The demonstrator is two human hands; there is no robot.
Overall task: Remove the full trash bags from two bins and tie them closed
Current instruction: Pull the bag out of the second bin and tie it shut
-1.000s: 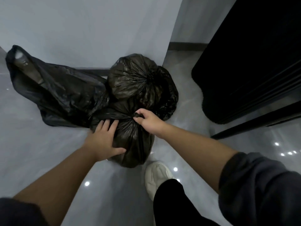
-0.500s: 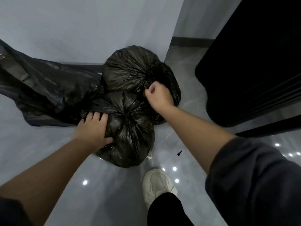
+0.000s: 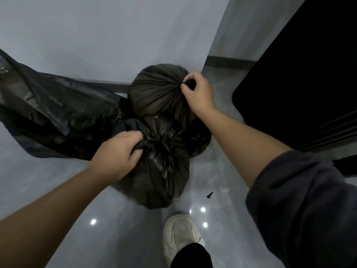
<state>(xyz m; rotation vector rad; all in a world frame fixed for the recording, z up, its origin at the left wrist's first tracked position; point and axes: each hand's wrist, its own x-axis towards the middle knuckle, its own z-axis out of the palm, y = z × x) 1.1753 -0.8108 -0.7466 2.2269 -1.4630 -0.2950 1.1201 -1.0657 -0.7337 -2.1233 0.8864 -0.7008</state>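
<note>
Against the wall [image 3: 96,35], on the floor [image 3: 58,190]: far bag [image 3: 154,89] now pinched at its knot by right hand [image 3: 197,93], no longer loose, near bag [image 3: 160,171] gripped at neck by left hand [image 3: 117,153], so both probably tied, ready for carrying.

Glossy grey floor [image 3: 58,180], three black bags [image 3: 160,180], shoe [image 3: 179,235]
</note>
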